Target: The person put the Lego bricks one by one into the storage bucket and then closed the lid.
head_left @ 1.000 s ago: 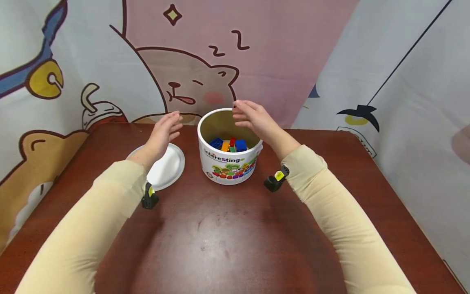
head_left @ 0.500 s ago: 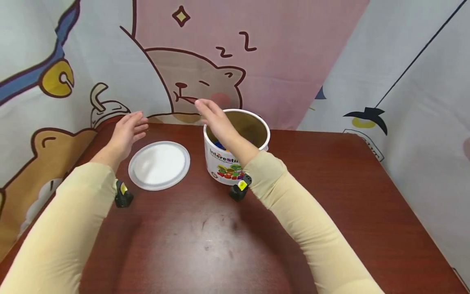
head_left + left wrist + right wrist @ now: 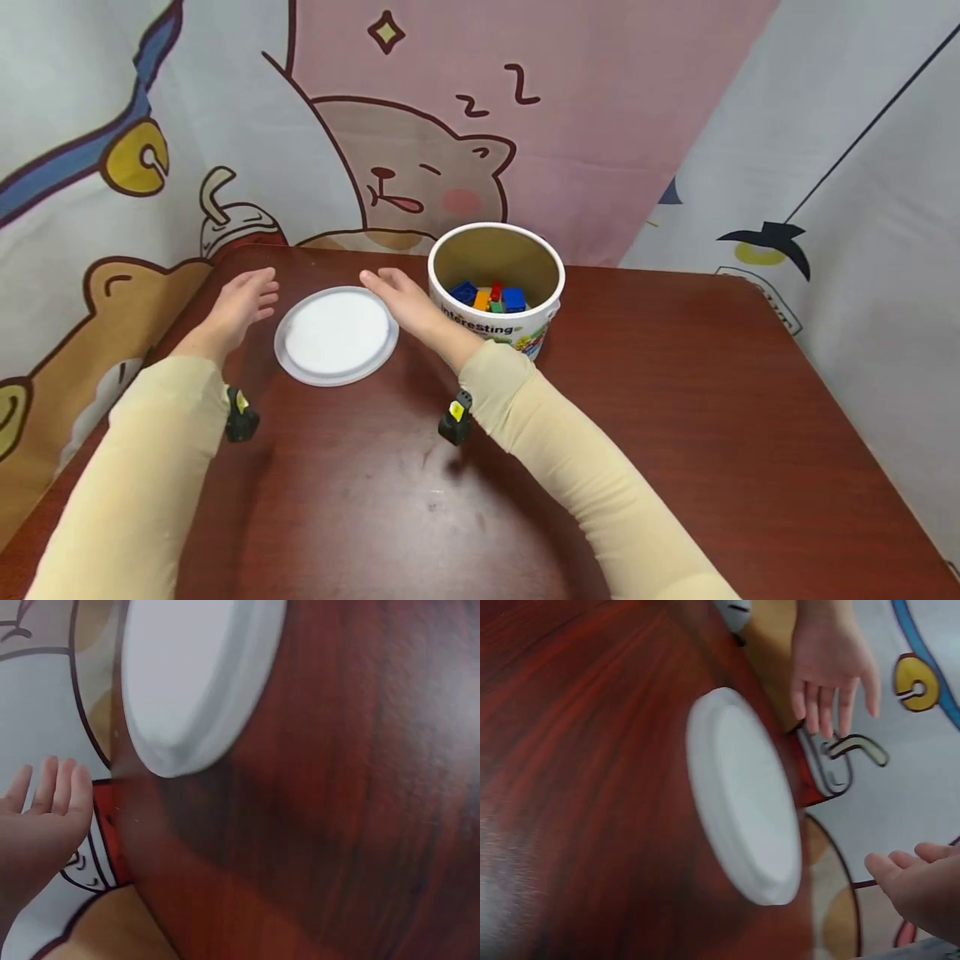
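A round white lid [image 3: 337, 333] lies flat on the table between my two hands; the left wrist view shows the lid [image 3: 180, 682] from one side. To its left my left hand [image 3: 238, 310] hovers with loosely extended fingers and nothing in them. My right hand [image 3: 405, 302] is over the right side of the lid, also holding nothing, its fingers extended. Both hands face each other across the lid [image 3: 746, 799] in the right wrist view. Just right of my right hand stands a white bucket [image 3: 551, 287] with its top uncovered, and several coloured building blocks [image 3: 491, 298] lie inside.
The dark reddish-brown table [image 3: 675, 417] spreads to the right and in front. Behind it hangs a cloth backdrop [image 3: 600, 108] with cartoon animals. A small black camera sits on each wrist, the right one [image 3: 455, 418] below the sleeve cuff.
My right hand has moved left, from over the bucket to the lid's right side. My left hand has moved left off the lid, to its left side. The lid and bucket look unmoved.
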`<state>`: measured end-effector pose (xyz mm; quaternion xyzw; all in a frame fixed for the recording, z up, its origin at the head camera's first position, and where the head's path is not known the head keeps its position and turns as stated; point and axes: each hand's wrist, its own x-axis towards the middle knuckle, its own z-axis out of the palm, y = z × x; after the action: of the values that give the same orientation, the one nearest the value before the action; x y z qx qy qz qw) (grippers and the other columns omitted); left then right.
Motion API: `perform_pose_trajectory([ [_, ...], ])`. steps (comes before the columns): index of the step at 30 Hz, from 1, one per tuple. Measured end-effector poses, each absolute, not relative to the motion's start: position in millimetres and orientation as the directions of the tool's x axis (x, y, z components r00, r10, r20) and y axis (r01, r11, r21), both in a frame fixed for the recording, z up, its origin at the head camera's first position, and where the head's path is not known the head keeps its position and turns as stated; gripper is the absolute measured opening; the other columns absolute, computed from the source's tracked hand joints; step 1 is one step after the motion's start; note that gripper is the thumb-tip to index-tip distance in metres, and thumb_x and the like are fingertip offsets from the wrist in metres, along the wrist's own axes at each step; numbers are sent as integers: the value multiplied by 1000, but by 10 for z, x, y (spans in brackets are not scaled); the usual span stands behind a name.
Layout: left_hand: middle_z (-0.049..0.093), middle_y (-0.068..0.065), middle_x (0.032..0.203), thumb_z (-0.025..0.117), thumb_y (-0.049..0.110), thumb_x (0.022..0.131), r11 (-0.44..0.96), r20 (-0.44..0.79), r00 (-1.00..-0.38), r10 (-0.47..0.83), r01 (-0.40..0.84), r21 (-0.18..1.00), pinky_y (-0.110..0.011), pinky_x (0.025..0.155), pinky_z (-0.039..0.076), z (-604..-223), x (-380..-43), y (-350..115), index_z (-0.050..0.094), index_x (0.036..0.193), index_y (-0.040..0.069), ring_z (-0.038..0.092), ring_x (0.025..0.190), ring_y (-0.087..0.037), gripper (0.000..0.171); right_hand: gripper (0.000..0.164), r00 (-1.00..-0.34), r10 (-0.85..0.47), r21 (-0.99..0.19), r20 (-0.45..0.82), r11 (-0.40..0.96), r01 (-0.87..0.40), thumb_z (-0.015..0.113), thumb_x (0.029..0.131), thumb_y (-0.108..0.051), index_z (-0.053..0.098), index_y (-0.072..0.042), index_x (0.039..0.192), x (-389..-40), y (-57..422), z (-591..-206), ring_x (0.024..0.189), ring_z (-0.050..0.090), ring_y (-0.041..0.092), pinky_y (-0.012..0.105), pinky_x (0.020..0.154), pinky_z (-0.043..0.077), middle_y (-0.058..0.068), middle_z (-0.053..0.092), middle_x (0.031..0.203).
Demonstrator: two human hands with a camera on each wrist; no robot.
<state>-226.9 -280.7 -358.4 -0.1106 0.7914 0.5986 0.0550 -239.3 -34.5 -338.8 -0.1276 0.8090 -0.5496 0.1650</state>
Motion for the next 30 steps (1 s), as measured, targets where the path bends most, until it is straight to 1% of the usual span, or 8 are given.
perform_pose_trajectory([
  [8, 6, -33, 151, 20, 46, 98, 349, -321, -944, -80, -328, 878, -50, 113, 22, -3805, -2189, -2877, -4, 145, -9, 12, 140, -45, 76, 65, -935, -300, -894, -189, 447, 37, 44, 95, -44, 36, 3, 139, -2358, -441, -3779, 131, 43, 26, 34, 110, 32, 19, 45, 140],
  [15, -1, -35, 150, 11, 44, 99, 391, -417, -908, -26, -393, 832, -47, 114, 23, -3894, -2221, -2891, -9, 144, -10, 9, 141, -44, 74, 67, -942, -233, -871, -240, 481, 103, 42, 95, -46, 38, 6, 137, -2345, -425, -3955, 126, 47, 29, 36, 108, 35, 21, 47, 138],
  [19, 3, -35, 150, 12, 45, 99, 415, -433, -901, -16, -400, 817, -47, 114, 23, -3911, -2224, -2876, -5, 144, -10, 11, 141, -43, 73, 65, -927, -238, -864, -290, 482, 147, 41, 95, -48, 45, 5, 132, -2345, -396, -3980, 103, 58, 27, 31, 90, 45, 20, 57, 122],
  [22, 8, -34, 150, 13, 44, 99, 414, -444, -896, -15, -409, 813, -46, 114, 24, -3918, -2215, -2882, -2, 144, -12, 13, 141, -42, 73, 58, -924, -252, -873, -288, 465, 145, 42, 95, -46, 53, 3, 123, -2342, -396, -3983, 86, 56, 23, 27, 76, 45, 18, 61, 106],
  [24, 11, -35, 150, 14, 41, 99, 404, -447, -894, -22, -417, 814, -45, 113, 25, -3919, -2207, -2898, 0, 144, -13, 16, 140, -41, 71, 55, -931, -242, -882, -274, 449, 143, 43, 95, -44, 54, 2, 123, -2344, -415, -3970, 90, 56, 22, 27, 78, 46, 17, 61, 110],
  [27, 16, -34, 149, 17, 33, 100, 386, -443, -896, -33, -420, 821, -44, 112, 28, -3922, -2199, -2933, 5, 144, -14, 21, 138, -40, 65, 60, -934, -226, -903, -277, 394, 172, 47, 94, -42, 45, 3, 133, -2359, -440, -3965, 105, 57, 24, 32, 88, 49, 17, 54, 130],
  [29, 19, -33, 148, 19, 29, 100, 387, -433, -901, -35, -412, 825, -44, 111, 29, -3920, -2194, -2956, 11, 143, -13, 25, 137, -39, 61, 67, -933, -212, -908, -290, 369, 198, 51, 93, -41, 35, 4, 140, -2390, -464, -3982, 110, 57, 24, 34, 88, 51, 17, 44, 141],
  [30, 19, -33, 148, 21, 27, 100, 390, -427, -904, -36, -406, 826, -44, 111, 30, -3918, -2194, -2967, 13, 144, -13, 26, 135, -38, 59, 69, -934, -214, -915, -285, 351, 199, 53, 92, -40, 33, 5, 141, -2477, -474, -4100, 105, 60, 23, 33, 82, 54, 19, 43, 142],
])
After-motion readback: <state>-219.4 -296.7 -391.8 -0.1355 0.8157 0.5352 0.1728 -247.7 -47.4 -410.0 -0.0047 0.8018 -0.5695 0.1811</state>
